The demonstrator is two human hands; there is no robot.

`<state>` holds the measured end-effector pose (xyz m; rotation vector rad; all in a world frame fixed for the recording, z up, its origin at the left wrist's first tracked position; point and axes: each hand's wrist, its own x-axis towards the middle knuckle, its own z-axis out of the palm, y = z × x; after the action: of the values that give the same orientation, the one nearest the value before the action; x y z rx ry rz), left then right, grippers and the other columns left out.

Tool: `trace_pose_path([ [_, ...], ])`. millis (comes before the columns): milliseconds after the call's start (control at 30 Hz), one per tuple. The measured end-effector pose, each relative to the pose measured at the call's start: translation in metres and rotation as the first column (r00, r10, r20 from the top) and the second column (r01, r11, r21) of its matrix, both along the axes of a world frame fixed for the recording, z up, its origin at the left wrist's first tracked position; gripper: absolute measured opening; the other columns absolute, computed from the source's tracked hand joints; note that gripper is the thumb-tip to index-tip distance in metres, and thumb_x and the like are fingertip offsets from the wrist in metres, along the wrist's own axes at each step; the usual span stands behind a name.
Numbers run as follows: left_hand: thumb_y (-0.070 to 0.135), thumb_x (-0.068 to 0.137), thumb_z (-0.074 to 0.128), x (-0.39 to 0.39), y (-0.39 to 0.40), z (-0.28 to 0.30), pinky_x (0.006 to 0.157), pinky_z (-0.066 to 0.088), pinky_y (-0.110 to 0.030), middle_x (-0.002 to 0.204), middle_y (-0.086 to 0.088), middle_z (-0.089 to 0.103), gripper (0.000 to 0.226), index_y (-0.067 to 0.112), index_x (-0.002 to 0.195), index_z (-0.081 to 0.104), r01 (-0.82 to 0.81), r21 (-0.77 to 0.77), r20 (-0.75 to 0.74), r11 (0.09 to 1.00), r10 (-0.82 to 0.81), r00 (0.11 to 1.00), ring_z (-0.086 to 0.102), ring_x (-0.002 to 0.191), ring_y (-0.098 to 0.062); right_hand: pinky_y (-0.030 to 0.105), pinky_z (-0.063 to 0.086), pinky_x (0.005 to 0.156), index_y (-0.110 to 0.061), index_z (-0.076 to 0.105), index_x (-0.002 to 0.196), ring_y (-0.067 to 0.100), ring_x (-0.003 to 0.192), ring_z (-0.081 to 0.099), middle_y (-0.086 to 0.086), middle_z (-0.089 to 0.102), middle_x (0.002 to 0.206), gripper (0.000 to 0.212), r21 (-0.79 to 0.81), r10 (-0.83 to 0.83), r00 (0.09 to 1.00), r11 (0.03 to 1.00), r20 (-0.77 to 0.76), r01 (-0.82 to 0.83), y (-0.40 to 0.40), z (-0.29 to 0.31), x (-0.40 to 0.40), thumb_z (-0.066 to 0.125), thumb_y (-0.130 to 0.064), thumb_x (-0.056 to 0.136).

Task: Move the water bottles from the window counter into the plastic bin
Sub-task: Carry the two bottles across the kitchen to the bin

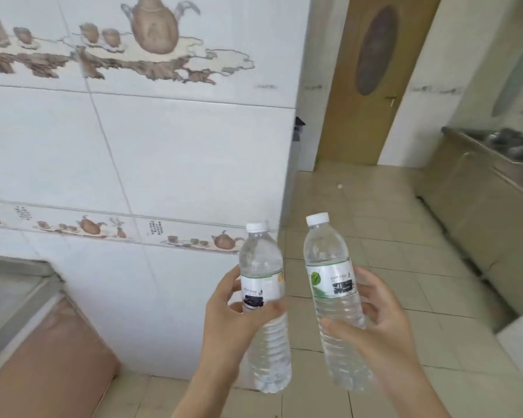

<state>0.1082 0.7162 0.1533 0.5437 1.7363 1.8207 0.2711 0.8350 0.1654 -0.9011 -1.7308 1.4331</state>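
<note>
I carry two clear water bottles with white caps, both upright in the air in front of me. My left hand (pixel 233 315) grips the left bottle (pixel 261 260) around its white label. My right hand (pixel 375 321) grips the right bottle (pixel 326 251) just below its green-and-white label; this bottle leans slightly left at the top. The bottles are a hand's width apart and do not touch. No plastic bin and no window counter show in the view.
A white tiled wall (pixel 163 161) with teapot pictures fills the left. A brown cabinet with a grey top (pixel 27 342) stands at lower left. Beige floor tiles (pixel 375 212) lead to a wooden door (pixel 372 79). A steel counter (pixel 489 182) runs along the right.
</note>
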Motion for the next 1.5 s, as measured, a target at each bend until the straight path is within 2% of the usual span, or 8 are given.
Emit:
trace_pose_path([
  [167, 0.015, 0.051, 0.090, 0.037, 0.074, 0.000, 0.068, 0.056, -0.024, 0.096, 0.014, 0.075, 0.059, 0.038, 0.103, 0.071, 0.203, -0.032, -0.034, 0.979, -0.204, 0.978, 0.073, 0.086, -0.012, 0.027, 0.048, 0.079, -0.044, 0.058, 0.113, 0.006, 0.097, 0.063, -0.018, 0.067, 0.104, 0.083, -0.010, -0.219, 0.976, 0.976, -0.004, 0.219, 0.039, -0.005, 0.056, 0.087, 0.005, 0.051],
  [267, 0.023, 0.046, 0.087, 0.051, 0.117, 0.000, 0.081, 0.058, -0.036, 0.095, 0.014, 0.075, 0.060, 0.038, 0.102, 0.071, 0.292, -0.053, -0.042, 0.955, -0.294, 0.955, 0.072, 0.093, -0.014, 0.029, 0.049, 0.080, -0.047, 0.056, 0.114, 0.005, 0.097, 0.062, -0.020, 0.066, 0.102, 0.085, -0.036, -0.330, 0.944, 0.944, 0.001, 0.329, 0.063, -0.009, 0.078, 0.089, 0.000, 0.050],
  [467, 0.027, 0.045, 0.087, 0.063, 0.224, 0.004, 0.070, 0.052, -0.021, 0.099, 0.018, 0.073, 0.069, 0.040, 0.110, 0.067, 0.442, -0.018, -0.047, 0.897, -0.442, 0.896, 0.072, 0.087, -0.005, 0.032, 0.049, 0.083, -0.044, 0.056, 0.115, 0.009, 0.100, 0.062, -0.010, 0.067, 0.106, 0.085, -0.010, -0.508, 0.861, 0.862, -0.016, 0.508, 0.128, -0.010, 0.098, 0.089, -0.003, 0.048],
  [600, 0.028, 0.045, 0.089, 0.064, 0.299, 0.010, 0.078, 0.057, -0.028, 0.100, 0.021, 0.072, 0.075, 0.043, 0.114, 0.066, 0.524, 0.017, -0.072, 0.852, -0.521, 0.850, 0.071, 0.084, -0.008, 0.034, 0.051, 0.082, -0.045, 0.057, 0.113, 0.008, 0.093, 0.064, -0.007, 0.069, 0.104, 0.083, 0.018, -0.613, 0.789, 0.789, -0.034, 0.614, 0.175, 0.002, 0.101, 0.089, 0.002, 0.052],
  [733, 0.027, 0.045, 0.089, 0.065, 0.364, 0.012, 0.077, 0.058, -0.030, 0.103, 0.018, 0.072, 0.075, 0.043, 0.114, 0.066, 0.608, 0.028, -0.103, 0.793, -0.603, 0.791, 0.072, 0.083, -0.011, 0.023, 0.046, 0.071, -0.038, 0.057, 0.115, 0.002, 0.085, 0.065, -0.005, 0.068, 0.102, 0.081, 0.016, -0.690, 0.723, 0.723, -0.050, 0.691, 0.219, 0.011, 0.101, 0.088, 0.004, 0.054],
  [933, 0.030, 0.046, 0.090, 0.074, 0.446, 0.007, 0.085, 0.059, -0.038, 0.107, 0.018, 0.071, 0.074, 0.043, 0.115, 0.065, 0.682, 0.029, -0.106, 0.731, -0.676, 0.729, 0.071, 0.092, -0.017, 0.030, 0.050, 0.073, -0.046, 0.059, 0.108, 0.009, 0.087, 0.067, -0.008, 0.070, 0.097, 0.080, 0.009, -0.745, 0.665, 0.666, -0.049, 0.746, 0.284, 0.009, 0.105, 0.090, 0.001, 0.051],
  [1133, 0.028, 0.046, 0.087, 0.094, 0.538, 0.003, 0.060, 0.051, -0.012, 0.100, 0.023, 0.071, 0.068, 0.043, 0.109, 0.067, 0.709, 0.032, -0.101, 0.705, -0.703, 0.704, 0.070, 0.077, -0.001, 0.029, 0.049, 0.071, -0.048, 0.059, 0.105, 0.006, 0.082, 0.067, -0.011, 0.070, 0.096, 0.079, -0.004, -0.743, 0.667, 0.668, -0.050, 0.744, 0.376, 0.000, 0.120, 0.089, 0.004, 0.053],
  [1500, 0.029, 0.046, 0.087, 0.147, 0.751, 0.003, 0.068, 0.050, -0.021, 0.099, 0.024, 0.071, 0.065, 0.043, 0.107, 0.068, 0.686, 0.018, -0.100, 0.727, -0.682, 0.725, 0.070, 0.079, -0.004, 0.028, 0.049, 0.072, -0.053, 0.059, 0.103, 0.011, 0.089, 0.066, -0.011, 0.069, 0.099, 0.080, 0.006, -0.748, 0.662, 0.663, -0.043, 0.749, 0.589, -0.009, 0.181, 0.089, 0.001, 0.052],
])
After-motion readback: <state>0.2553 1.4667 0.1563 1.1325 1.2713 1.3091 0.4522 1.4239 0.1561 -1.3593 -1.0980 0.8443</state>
